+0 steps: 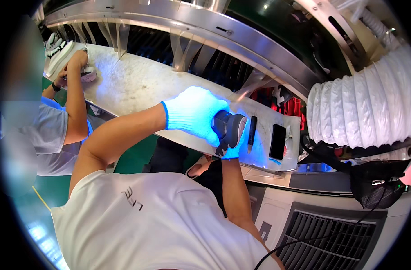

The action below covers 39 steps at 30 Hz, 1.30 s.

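The fingers of the left hand (197, 112), in a white glove (180, 110) lit bright blue, are wrapped around a dark shoe (231, 130), with the thumb pressed on the near side. The right hand (232, 152) is tucked in behind and under the shoe, and I cannot tell what its fingers are doing, because the shoe hides most of them. The shoe is tipped up between the two hands, by the near edge of a pale bench (138, 81); I can't see if it touches the bench. The glove could be a bit slippery, so if the left hand gets loose, the shoe might slide out and drop over that edge. Just right of the shoe lies a black stick-shaped tool (252, 134), and past it a black phone (278, 141). A quick swing of the right hand could bump the tool into the phone, or push one of them off. Behind the bench stands a big metal machine (187, 27) with clear flaps (180, 49), and a fat white hose (363, 101) sits on the right. A thin black cord (322, 237) runs near the right arm, so it might catch and tug. Far left, a co-worker's hands (78, 58) are at another shoe (88, 74).
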### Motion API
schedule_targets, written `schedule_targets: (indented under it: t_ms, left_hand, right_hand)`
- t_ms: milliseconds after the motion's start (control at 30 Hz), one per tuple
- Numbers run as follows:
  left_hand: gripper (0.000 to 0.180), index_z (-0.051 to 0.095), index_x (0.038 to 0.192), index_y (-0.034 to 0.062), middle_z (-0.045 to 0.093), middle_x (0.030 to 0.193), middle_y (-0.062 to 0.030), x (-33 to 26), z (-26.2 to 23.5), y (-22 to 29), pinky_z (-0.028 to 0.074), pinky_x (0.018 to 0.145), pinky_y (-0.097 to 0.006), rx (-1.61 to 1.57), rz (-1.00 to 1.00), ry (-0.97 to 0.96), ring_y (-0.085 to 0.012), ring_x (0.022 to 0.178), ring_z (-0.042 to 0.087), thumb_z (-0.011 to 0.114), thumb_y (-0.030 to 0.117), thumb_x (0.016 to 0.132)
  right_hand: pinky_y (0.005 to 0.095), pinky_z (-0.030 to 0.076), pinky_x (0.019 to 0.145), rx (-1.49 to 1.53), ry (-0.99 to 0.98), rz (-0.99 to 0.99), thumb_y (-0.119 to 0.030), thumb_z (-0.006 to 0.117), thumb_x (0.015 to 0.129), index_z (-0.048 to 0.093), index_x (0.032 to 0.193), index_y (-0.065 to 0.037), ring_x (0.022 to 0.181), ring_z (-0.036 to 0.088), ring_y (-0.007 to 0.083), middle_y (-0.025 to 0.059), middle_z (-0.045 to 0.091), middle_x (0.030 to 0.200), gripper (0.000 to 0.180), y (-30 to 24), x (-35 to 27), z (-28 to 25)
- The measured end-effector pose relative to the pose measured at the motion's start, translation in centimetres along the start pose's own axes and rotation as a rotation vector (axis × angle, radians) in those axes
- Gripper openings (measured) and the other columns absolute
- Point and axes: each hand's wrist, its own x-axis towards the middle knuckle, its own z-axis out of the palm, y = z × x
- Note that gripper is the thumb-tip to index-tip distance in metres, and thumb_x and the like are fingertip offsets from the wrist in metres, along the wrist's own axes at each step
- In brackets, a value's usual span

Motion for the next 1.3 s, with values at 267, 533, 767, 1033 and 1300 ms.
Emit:
schedule_targets:
  t_ms: [267,533,767,1033,1300]
  left_hand:
    - [0.072,0.079,0.114,0.0077,0.08,0.094,-0.0163,2.3,0.2,3.8,0.063,0.079,-0.046,0.079,-0.106,-0.081,-0.0383,0.084,0.079,0.09,0.06,0.066]
    - [0.087,0.075,0.136,0.0099,0.082,0.101,-0.0177,3.6,-0.6,6.3,0.064,0.08,-0.045,0.152,-0.04,-0.136,-0.0382,0.086,0.08,0.097,0.055,0.065]
    - [0.079,0.081,0.126,0.0082,0.082,0.098,-0.0162,5.2,-0.6,4.3,0.064,0.082,-0.044,0.165,0.102,-0.169,-0.0375,0.087,0.08,0.094,0.061,0.068]
    - [0.102,0.064,0.154,0.0075,0.054,0.164,-0.0256,2.3,3.0,-4.8,0.056,0.115,-0.05,-0.096,0.046,0.477,-0.044,0.141,0.063,0.103,0.047,0.068]
    - [0.128,0.023,0.177,0.0005,0.063,0.156,-0.0249,0.6,19.5,1.7,0.052,0.119,-0.048,-0.996,-0.332,0.726,-0.0343,0.14,0.066,0.101,0.025,0.078]
  right_hand:
    - [0.0479,0.036,0.132,-0.209,-0.325,-0.518,-0.061,0.073,0.102,0.044,0.168,0.001,0.156,0.049,0.0329,0.0196,0.051,0.168,0.095,-9.7,-6.2,2.2]
    - [0.0413,0.051,0.116,-0.209,-0.296,-0.778,-0.041,0.092,0.092,0.07,0.139,0.0,0.126,0.067,0.0258,0.012,0.071,0.134,0.066,-10.1,-7.0,2.6]
    - [0.0465,0.052,0.116,-0.778,-0.483,-0.479,-0.027,0.087,0.093,0.069,0.146,0.001,0.131,0.069,0.0332,0.0179,0.071,0.142,0.062,-16.8,-7.1,3.9]
    - [0.0342,0.058,0.092,-0.565,0.141,-0.554,-0.022,0.081,0.1,0.076,0.131,0.001,0.103,0.07,0.0187,0.0092,0.077,0.118,0.039,-11.9,-6.7,8.3]
    - [0.0366,0.059,0.093,-0.824,0.177,-0.69,-0.024,0.091,0.093,0.072,0.129,0.001,0.103,0.072,0.0223,0.0137,0.074,0.121,0.048,-11.2,-8.5,10.7]
